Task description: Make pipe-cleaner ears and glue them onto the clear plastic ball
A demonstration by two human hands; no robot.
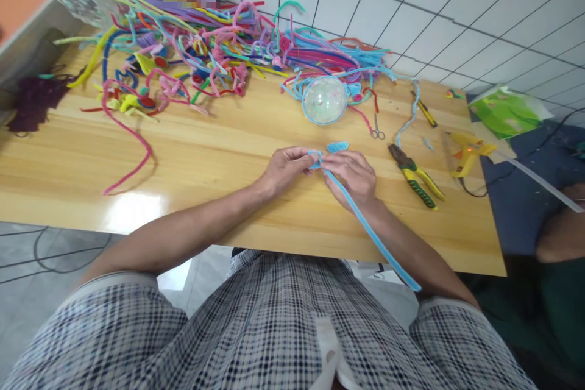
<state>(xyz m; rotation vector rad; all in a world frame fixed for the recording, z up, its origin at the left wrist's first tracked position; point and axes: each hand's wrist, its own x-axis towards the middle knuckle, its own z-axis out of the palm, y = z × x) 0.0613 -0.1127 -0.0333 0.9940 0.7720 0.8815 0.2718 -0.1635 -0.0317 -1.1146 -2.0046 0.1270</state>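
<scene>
Between my two hands, over the wooden table (219, 189), is a blue pipe cleaner (365, 223). My left hand (289, 169) pinches its bent end between thumb and fingers. My right hand (354, 178) grips it close by, fingers pressed together, and the long straight tail hangs down across my right forearm. Just beyond my right hand lies a small leaf-shaped blue piece (338, 147) of coiled pipe cleaner. A clear ball (324, 100) with a blue rim sits farther back. To the right rest pliers (414, 178) with green and yellow handles.
A large heap of colourful pipe cleaners (219, 49) runs along the tiled wall. Small scissors (377, 128), a yellow utility knife (424, 109) and a yellow glue gun (470, 152) lie on the right. At the right edge, another person's arm (562, 225) shows.
</scene>
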